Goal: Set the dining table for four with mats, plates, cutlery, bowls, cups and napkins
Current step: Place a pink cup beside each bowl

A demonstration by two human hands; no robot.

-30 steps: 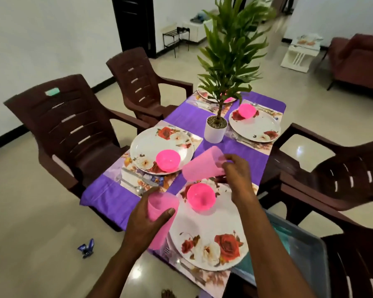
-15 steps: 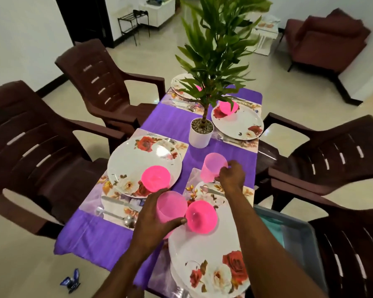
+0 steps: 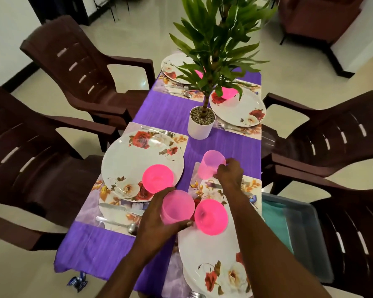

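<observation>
My left hand (image 3: 157,222) grips a pale pink cup (image 3: 177,206) held upright between the two near plates. My right hand (image 3: 229,174) holds a second pale pink cup (image 3: 210,163) standing at the far edge of the near right mat (image 3: 197,186). A bright pink bowl (image 3: 211,216) sits on the near right floral plate (image 3: 205,257). Another pink bowl (image 3: 157,178) sits on the near left plate (image 3: 134,160), with a knife (image 3: 121,208) and spoon (image 3: 125,225) beside it. Two far plates (image 3: 243,108) also carry pink bowls, partly hidden by leaves.
A potted plant in a white pot (image 3: 200,124) stands mid-table on the purple cloth (image 3: 166,110). Brown plastic chairs (image 3: 84,67) surround the table. A grey tub (image 3: 306,235) with a teal cloth sits on the chair at right. A small blue object (image 3: 78,281) lies on the floor.
My right hand has carried its cup from a tilted hold above the table down to standing upright at the mat's far edge. My left hand lifted its cup slightly forward between the plates.
</observation>
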